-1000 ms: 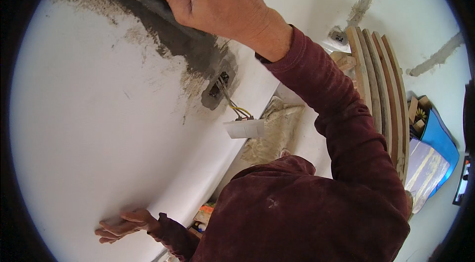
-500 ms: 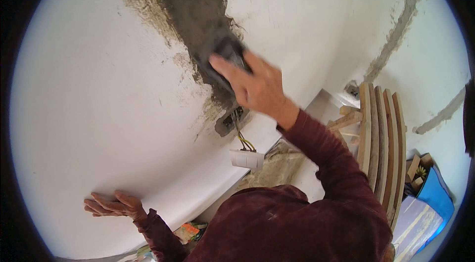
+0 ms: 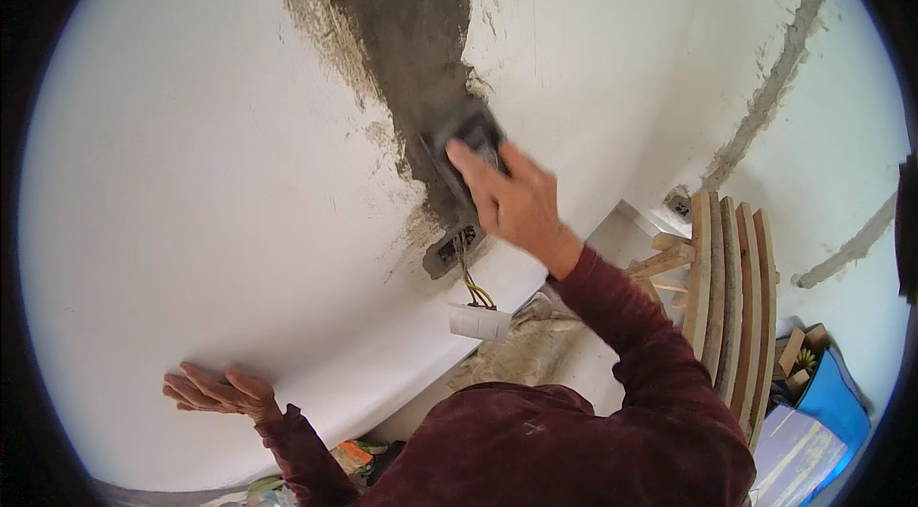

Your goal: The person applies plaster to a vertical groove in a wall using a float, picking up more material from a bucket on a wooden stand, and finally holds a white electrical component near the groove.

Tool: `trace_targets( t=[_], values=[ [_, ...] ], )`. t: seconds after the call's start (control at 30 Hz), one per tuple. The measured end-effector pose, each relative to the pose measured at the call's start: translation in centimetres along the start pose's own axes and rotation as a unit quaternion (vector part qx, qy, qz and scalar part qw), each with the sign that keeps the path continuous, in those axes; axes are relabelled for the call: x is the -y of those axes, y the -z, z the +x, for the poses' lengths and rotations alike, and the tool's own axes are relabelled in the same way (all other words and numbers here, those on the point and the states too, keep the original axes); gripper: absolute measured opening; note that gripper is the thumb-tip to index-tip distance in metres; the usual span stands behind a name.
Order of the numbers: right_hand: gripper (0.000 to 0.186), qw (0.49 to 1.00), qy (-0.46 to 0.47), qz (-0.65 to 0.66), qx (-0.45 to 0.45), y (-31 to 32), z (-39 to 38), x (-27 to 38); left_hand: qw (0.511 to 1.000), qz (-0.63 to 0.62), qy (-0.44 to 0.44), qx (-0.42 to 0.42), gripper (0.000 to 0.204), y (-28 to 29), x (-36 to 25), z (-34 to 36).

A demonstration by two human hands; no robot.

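My right hand (image 3: 516, 206) presses a dark sponge float (image 3: 466, 145) against the wall, on the lower end of a strip of wet grey plaster (image 3: 402, 38) that runs down the white wall (image 3: 191, 172). Just below the float is an open wall box (image 3: 449, 252) with yellow wires (image 3: 475, 289) hanging out to a white fitting (image 3: 480, 322). My left hand (image 3: 218, 390) lies flat on the white wall at the lower left, fingers spread, holding nothing.
Several wooden planks (image 3: 729, 297) lean on the wall at the right. A blue box with small pieces (image 3: 830, 392) and a sheet of board (image 3: 798, 454) lie on the floor beyond them. More grey filled channels (image 3: 775, 77) run down the right wall. Rubble (image 3: 521, 354) lies at the wall's foot.
My right hand has moved with the float down the plaster strip toward the wall box. My left hand has stayed flat on the wall.
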State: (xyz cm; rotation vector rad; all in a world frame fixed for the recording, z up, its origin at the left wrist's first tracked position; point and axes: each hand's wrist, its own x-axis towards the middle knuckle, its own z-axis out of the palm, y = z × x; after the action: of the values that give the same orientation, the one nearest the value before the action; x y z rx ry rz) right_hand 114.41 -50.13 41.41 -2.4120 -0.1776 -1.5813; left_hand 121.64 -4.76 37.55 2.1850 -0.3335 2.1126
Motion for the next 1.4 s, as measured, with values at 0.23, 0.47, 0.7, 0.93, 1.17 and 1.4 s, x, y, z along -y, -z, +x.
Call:
trace_targets(
  t=[0.23,0.47,0.7,0.93,1.17,1.4],
  values=[
    [0.036,0.997,0.037,0.02,-0.059,0.8,7.4,0.6,1.0,-0.005,0.005,0.008,0.062,0.2,0.3,-0.5],
    [0.044,0.997,0.068,-0.025,-0.017,0.3,2.5,0.7,1.0,0.006,-0.014,-0.007,0.06,0.1,-0.1,0.1],
    [0.048,0.997,0.059,0.011,-0.056,1.0,7.6,1.4,1.0,-0.001,-0.013,-0.01,0.061,0.0,0.6,-0.7],
    [0.041,0.999,0.025,-0.012,-0.035,0.0,2.9,-0.5,1.0,0.007,-0.001,-0.01,0.064,0.1,0.4,-0.3],
    [0.044,1.0,0.002,-0.011,0.0,1.1,4.6,-0.8,1.0,0.005,0.009,0.009,0.064,-0.2,0.7,-0.7],
    [0.047,0.995,0.059,-0.068,-0.035,1.6,4.9,0.6,1.0,-0.005,0.009,0.004,0.063,-0.2,0.1,-0.4]
  ],
)
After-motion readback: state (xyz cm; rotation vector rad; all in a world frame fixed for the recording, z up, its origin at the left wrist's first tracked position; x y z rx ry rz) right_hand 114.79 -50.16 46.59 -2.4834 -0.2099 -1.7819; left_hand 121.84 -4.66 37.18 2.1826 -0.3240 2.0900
